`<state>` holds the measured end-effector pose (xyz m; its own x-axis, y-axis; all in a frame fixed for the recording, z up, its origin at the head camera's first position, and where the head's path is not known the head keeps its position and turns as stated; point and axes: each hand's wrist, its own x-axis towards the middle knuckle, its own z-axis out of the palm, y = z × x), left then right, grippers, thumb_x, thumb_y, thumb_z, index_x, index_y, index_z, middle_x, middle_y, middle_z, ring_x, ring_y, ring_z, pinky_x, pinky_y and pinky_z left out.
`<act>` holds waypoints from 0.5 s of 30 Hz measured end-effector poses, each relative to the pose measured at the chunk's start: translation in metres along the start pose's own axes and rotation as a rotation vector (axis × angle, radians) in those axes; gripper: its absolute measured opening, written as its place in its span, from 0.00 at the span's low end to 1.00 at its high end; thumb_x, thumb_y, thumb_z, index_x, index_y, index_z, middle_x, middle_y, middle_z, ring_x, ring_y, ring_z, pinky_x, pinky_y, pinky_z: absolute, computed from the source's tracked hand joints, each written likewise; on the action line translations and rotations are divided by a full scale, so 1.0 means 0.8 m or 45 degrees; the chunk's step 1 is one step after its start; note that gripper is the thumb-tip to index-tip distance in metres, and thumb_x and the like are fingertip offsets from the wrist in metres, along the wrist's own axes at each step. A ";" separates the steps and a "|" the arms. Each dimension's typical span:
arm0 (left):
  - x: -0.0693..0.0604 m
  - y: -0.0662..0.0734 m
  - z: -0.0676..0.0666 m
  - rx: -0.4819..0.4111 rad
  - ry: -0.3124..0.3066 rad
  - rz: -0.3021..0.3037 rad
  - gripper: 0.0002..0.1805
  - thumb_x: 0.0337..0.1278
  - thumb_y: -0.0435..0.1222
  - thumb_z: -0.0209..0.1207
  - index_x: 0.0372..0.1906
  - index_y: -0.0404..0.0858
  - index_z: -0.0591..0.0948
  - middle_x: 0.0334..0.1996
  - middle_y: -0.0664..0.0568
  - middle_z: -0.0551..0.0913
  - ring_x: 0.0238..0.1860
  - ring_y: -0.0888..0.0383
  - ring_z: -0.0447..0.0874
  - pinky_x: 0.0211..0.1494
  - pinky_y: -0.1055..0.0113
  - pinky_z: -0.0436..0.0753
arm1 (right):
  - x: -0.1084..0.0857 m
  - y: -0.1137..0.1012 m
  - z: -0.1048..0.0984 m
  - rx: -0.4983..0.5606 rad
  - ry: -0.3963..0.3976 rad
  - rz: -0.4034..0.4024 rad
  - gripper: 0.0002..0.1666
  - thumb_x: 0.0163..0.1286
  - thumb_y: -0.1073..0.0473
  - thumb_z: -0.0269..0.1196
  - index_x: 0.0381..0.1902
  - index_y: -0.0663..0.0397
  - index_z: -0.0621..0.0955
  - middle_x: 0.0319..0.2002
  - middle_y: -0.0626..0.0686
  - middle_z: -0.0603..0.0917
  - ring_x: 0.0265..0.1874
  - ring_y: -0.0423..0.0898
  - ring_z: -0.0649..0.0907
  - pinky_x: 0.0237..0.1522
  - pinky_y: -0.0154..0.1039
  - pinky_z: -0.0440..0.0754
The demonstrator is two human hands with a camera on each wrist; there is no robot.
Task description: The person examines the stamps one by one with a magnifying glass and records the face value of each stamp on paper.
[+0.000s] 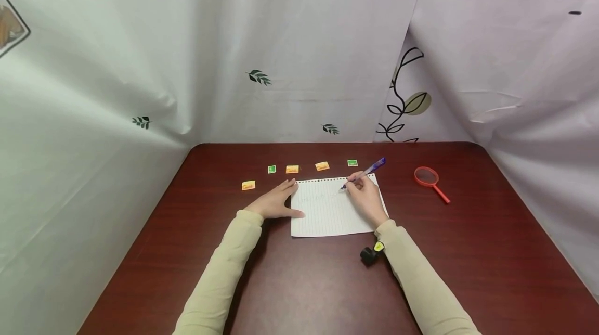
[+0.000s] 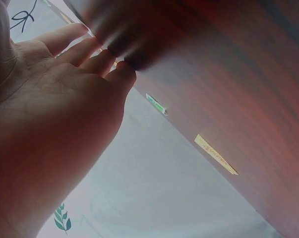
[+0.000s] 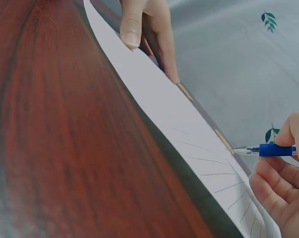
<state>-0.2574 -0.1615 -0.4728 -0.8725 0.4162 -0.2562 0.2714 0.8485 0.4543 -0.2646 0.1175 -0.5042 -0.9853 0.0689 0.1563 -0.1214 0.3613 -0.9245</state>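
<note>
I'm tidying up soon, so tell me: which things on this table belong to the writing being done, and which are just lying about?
In use:
Pen, held in the right hand
Paper, with the left hand at its left edge

Seemingly just lying about:
Magnifier
Three orange stamps
Two green stamps

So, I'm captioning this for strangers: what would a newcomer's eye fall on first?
Probably the white lined paper on the dark red table, with the right hand holding a blue pen over it. Next come the red magnifying glass off to the right, then the small orange and green stamps beyond and left of the paper.
</note>
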 end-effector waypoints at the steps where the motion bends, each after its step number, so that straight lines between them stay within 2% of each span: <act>1: 0.000 0.000 0.000 -0.003 -0.001 -0.001 0.56 0.53 0.58 0.70 0.80 0.40 0.56 0.81 0.51 0.48 0.81 0.52 0.41 0.78 0.50 0.56 | 0.000 0.000 0.000 0.000 -0.007 -0.002 0.05 0.68 0.63 0.60 0.41 0.54 0.78 0.40 0.56 0.86 0.38 0.48 0.83 0.42 0.41 0.76; 9: 0.000 0.000 -0.001 0.009 -0.001 0.030 0.56 0.53 0.58 0.70 0.80 0.38 0.57 0.81 0.48 0.49 0.81 0.50 0.42 0.77 0.50 0.56 | -0.001 0.001 0.001 -0.004 -0.050 0.002 0.05 0.69 0.61 0.60 0.42 0.54 0.79 0.41 0.56 0.86 0.39 0.47 0.84 0.42 0.41 0.78; 15: -0.002 0.001 -0.004 -0.003 -0.006 0.041 0.56 0.54 0.58 0.69 0.80 0.37 0.57 0.81 0.48 0.49 0.81 0.49 0.42 0.77 0.49 0.56 | -0.002 0.001 0.001 -0.037 -0.017 0.021 0.06 0.67 0.62 0.60 0.42 0.53 0.79 0.38 0.56 0.86 0.35 0.48 0.83 0.39 0.40 0.76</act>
<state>-0.2570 -0.1623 -0.4695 -0.8612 0.4451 -0.2453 0.2987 0.8337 0.4644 -0.2634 0.1167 -0.5053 -0.9887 0.0624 0.1364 -0.1020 0.3872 -0.9163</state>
